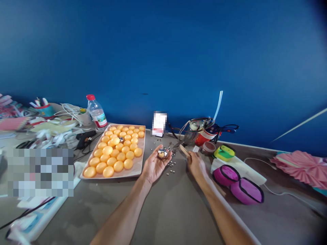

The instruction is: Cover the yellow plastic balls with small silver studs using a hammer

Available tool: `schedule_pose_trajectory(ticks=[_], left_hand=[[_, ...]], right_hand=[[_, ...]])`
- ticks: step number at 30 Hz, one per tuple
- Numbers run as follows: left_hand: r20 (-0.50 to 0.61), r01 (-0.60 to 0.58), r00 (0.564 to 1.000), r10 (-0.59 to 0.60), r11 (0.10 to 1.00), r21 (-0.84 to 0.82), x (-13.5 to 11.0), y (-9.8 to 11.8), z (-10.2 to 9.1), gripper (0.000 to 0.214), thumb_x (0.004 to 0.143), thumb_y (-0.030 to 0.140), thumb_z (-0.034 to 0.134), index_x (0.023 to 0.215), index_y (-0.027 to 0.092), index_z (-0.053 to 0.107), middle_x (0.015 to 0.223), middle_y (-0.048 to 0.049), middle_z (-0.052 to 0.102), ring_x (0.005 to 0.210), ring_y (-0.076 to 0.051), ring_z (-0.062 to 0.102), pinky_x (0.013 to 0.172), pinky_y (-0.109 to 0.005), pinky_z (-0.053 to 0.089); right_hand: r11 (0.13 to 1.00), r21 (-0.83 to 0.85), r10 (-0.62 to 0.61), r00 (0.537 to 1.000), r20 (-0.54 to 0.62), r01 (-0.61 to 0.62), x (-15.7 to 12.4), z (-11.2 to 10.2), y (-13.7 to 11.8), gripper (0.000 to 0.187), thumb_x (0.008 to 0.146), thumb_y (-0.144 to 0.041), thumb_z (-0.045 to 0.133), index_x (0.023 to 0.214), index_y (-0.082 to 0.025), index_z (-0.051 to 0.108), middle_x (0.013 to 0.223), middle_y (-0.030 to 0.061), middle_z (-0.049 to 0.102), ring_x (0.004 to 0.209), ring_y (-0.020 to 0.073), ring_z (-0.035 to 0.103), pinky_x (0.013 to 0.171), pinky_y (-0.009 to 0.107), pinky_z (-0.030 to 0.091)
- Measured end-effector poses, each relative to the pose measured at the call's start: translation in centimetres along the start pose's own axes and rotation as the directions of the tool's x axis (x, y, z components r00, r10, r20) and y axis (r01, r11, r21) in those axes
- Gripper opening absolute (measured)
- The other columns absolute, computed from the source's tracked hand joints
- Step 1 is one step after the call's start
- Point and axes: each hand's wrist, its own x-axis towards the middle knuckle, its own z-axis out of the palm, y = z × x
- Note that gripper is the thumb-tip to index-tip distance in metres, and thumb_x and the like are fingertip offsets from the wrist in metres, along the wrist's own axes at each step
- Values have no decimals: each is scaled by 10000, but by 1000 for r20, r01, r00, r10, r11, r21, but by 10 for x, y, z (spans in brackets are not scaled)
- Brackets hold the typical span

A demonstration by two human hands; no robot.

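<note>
My left hand (156, 165) is palm up with its fingers curled round a ball covered in shiny silver beads (162, 152). My right hand (196, 164) grips the pale wooden handle of a slim tool (184, 150); a thin dark tip seems to point left from it, too small to name. Loose silver beads (171, 164) lie scattered on the table between both hands. Left of my hands stands a white tray (139, 169) filled with orange table-tennis balls (118, 166). Among them sits one silver-covered ball (121, 139).
A red-capped bottle (98, 114) stands behind the tray, with a black glue gun (85, 137) beside it. A phone-like object (159, 125) leans on the blue wall. To the right lie purple pouches (246, 190), a yellow-green case (224, 152) and pink pleated paper (304, 168).
</note>
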Motion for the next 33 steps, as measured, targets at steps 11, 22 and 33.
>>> schedule_pose_trajectory(ticks=[11,22,33], left_hand=[[93,103,990,-105,994,32,-4,1,-1,276,794,243,499,1032,153,606,831,-109,638,632,-150,578,597,-271,440],[59,130,990,-131,991,21,-7,1,4,369,870,442,407,946,145,613,656,-22,493,474,-72,356,516,-214,334],[68,106,992,-103,994,-38,-7,2,2,474,879,530,335,845,137,597,496,51,309,405,-62,205,467,-206,281]], right_hand=[[977,-205,-51,998,22,54,-2,-1,-6,244,846,-227,464,1039,-184,607,931,118,617,858,244,562,692,327,386],[800,183,-545,820,-176,571,-22,-2,-39,293,866,-136,399,1113,-166,553,960,106,614,907,225,554,786,355,444],[774,252,-583,809,-73,581,-28,6,-44,221,879,-168,428,1042,-164,577,911,96,621,832,206,577,745,335,457]])
